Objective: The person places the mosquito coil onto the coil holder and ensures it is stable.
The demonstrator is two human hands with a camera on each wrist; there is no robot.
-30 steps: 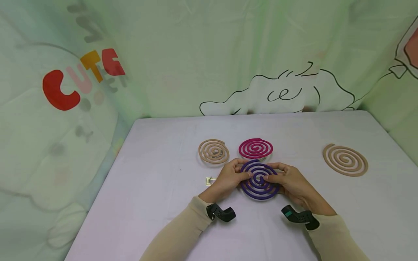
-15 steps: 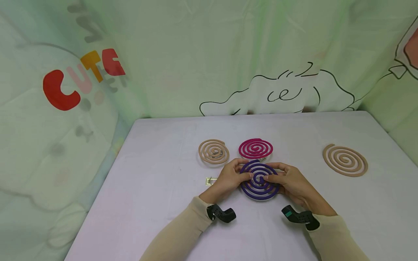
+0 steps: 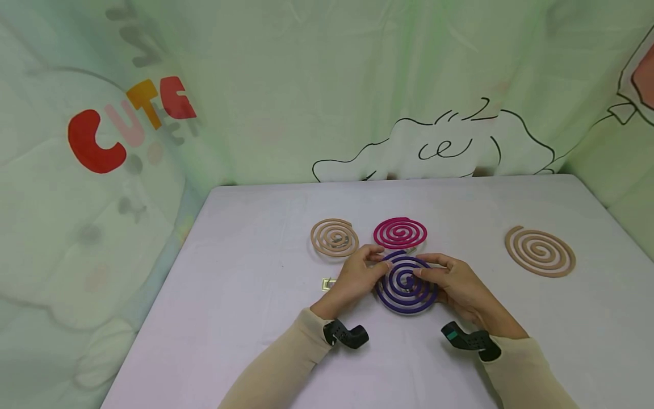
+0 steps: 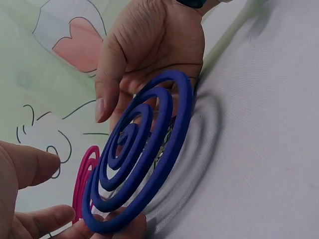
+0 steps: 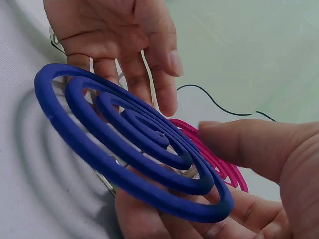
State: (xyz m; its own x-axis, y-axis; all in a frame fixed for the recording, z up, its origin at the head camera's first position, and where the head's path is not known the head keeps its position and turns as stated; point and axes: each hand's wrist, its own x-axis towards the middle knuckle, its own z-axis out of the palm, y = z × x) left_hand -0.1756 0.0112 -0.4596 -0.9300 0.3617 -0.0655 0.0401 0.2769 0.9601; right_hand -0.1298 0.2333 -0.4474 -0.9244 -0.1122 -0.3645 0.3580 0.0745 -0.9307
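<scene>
In the head view a purple mosquito coil (image 3: 409, 311) lies between my two hands above the table. My left hand (image 3: 355, 278) is at its left edge, with the thumb raised off the coil. At the right edge is my right hand (image 3: 462, 287). Seen from the left wrist, the coil (image 4: 184, 109) tilts, a shadow below it; fingers reach under its rim while both thumbs stand apart from it. From the right wrist, thin metal parts show beneath the coil (image 5: 137, 186). How it is held up there is mostly hidden.
A magenta coil (image 3: 401, 232) sits just behind the purple one. To its left is a beige coil (image 3: 334, 237) with something metallic under it. Another beige coil (image 3: 540, 250) lies far right. A small gold-coloured metal frame (image 3: 327, 284) is partly hidden behind my left forearm.
My left thumb has come off the middle of the coil, moving up and left. The right thumb has shifted up slightly. The coil stays almost where it was.
</scene>
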